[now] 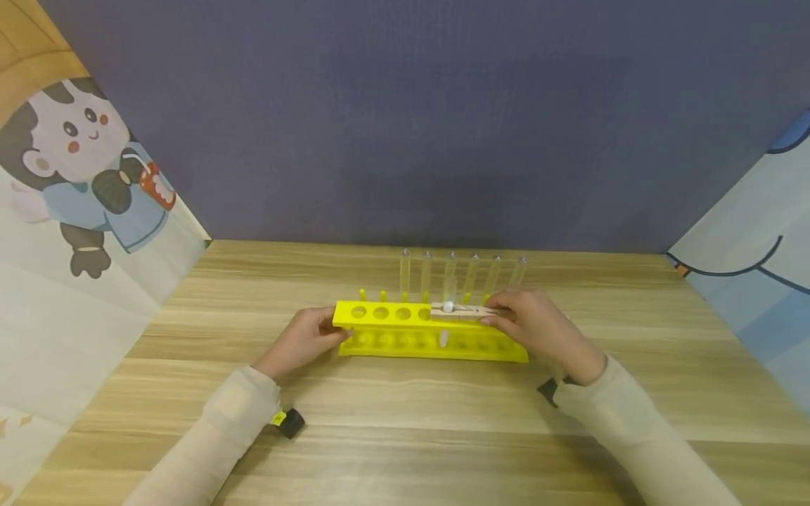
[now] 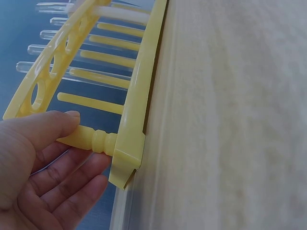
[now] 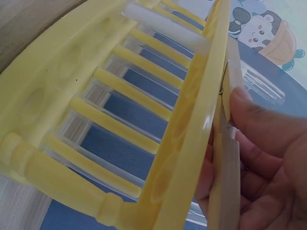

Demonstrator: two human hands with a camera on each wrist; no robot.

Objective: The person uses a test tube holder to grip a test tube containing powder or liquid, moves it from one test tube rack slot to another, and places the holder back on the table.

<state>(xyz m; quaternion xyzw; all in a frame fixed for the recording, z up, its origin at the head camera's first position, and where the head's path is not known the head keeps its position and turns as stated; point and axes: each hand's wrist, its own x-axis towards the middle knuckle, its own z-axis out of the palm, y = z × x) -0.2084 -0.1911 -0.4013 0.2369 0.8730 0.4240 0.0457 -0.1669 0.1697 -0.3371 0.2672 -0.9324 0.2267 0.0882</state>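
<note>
A yellow test tube rack (image 1: 380, 322) stands on the table. My left hand (image 1: 308, 334) grips its left end post, thumb on one side and fingers on the other in the left wrist view. My right hand (image 1: 538, 323) pinches a wooden test tube clamp (image 1: 471, 310), which lies along the rack's top plate. The clamp's far end is at the neck of a test tube with white contents (image 3: 165, 26). That tube passes down through a hole near the middle, its lower end close to the rack's base.
Several clear test tubes (image 1: 405, 270) stand upside down on the rack's rear pegs. Two bare pegs (image 1: 363, 294) are at the left. A dark partition (image 1: 405, 126) rises behind the wood-grain table (image 1: 405, 436), with cartoon-printed panels (image 1: 82, 161) at the sides.
</note>
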